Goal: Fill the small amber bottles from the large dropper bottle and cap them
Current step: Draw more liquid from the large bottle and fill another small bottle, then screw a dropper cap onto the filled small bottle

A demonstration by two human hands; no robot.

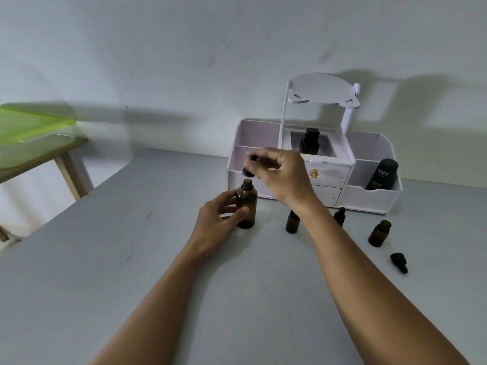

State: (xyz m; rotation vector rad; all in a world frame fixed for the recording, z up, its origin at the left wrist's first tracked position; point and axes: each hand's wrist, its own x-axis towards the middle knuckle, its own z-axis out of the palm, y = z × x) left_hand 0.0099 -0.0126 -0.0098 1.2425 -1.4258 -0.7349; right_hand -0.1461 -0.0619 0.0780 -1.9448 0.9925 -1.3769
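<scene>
1. Three small amber glass bottles [293,222] are stood on the grey table [131,285]. One is half hidden by the right forearm, a capped bottle [340,216] is seen beyond it, and an uncapped bottle [379,233] is set near a loose black dropper cap [399,262].
2. The large amber dropper bottle [246,206] is gripped upright on the table by the left hand [221,219].
3. Its black dropper top [249,172] is pinched by the right hand [282,177] just above the open mouth.
4. Fill levels cannot be told. The task is judged part done, with one bottle left to be capped.
</scene>
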